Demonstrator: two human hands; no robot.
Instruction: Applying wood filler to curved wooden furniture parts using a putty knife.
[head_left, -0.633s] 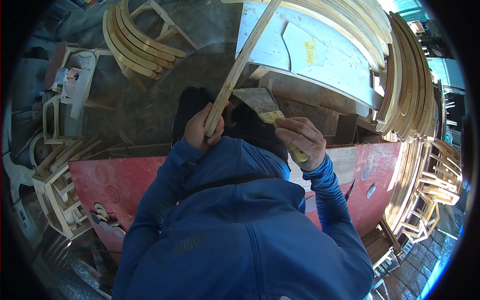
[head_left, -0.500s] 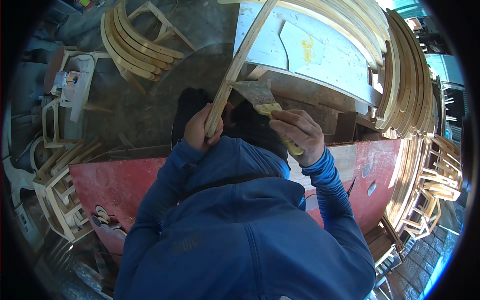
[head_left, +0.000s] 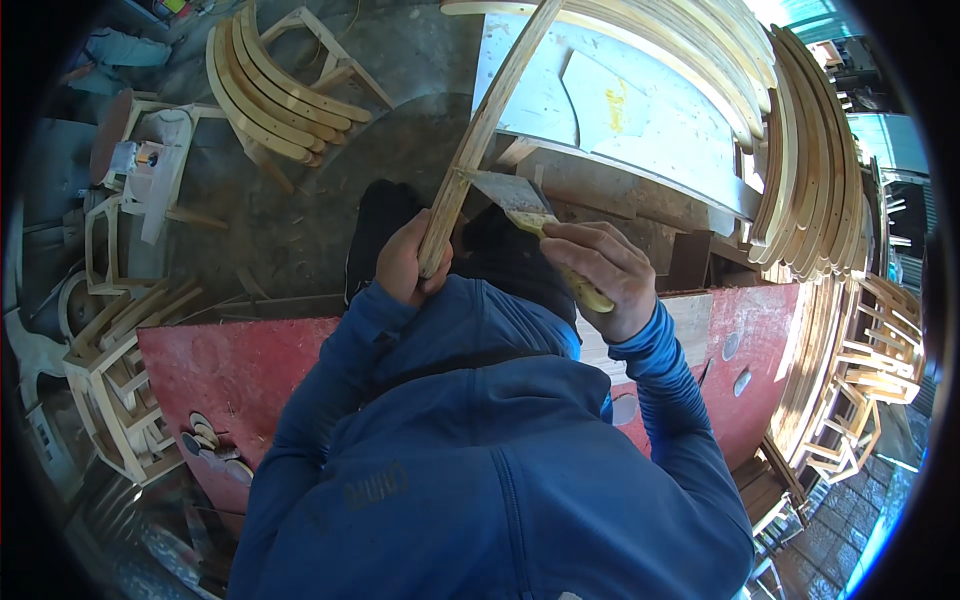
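My left hand is closed round the near end of a long wooden strip, which slants up and away to the right over the white-topped table. In my right hand is a putty knife with a yellowish handle, gripped by fingers and thumb. Its broad metal blade points left, and one corner meets the edge of the strip a little beyond my left hand. The strip's face looks streaked and rough. My left fingertips are partly hidden behind the wood.
A white-topped table stands ahead, with curved wooden pieces stacked along its right. More curved slats lie at the far left. Behind my body is a red board. Wooden frames stand left, others right.
Both hands, the strip and the putty knife have shifted slightly to the right. The blade is tilted a little differently, its corner still at the strip's edge.
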